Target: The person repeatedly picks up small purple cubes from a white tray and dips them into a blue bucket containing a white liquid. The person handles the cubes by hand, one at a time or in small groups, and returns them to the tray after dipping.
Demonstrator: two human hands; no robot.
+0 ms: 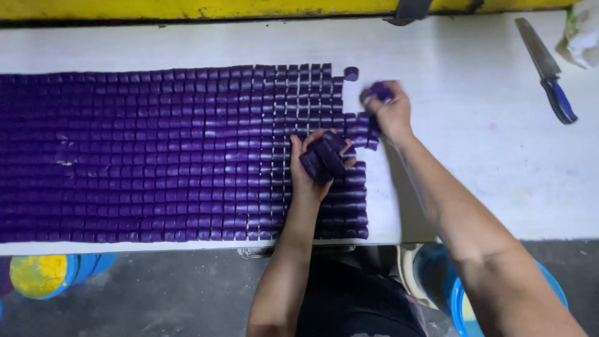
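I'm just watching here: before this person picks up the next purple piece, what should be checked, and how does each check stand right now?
1. Left hand has a firm hold on its stack of purple pieces: ok, fingers wrap the stack.
2. Right hand is free to pick again: not ok, it already holds a purple piece.
3. Room in the left hand for more: cannot tell.
4. Knife lies away from both hands: ok, it rests far right on the white table.
5. Grid of purple pieces sits in tidy rows: ok, only the right edge is broken up.
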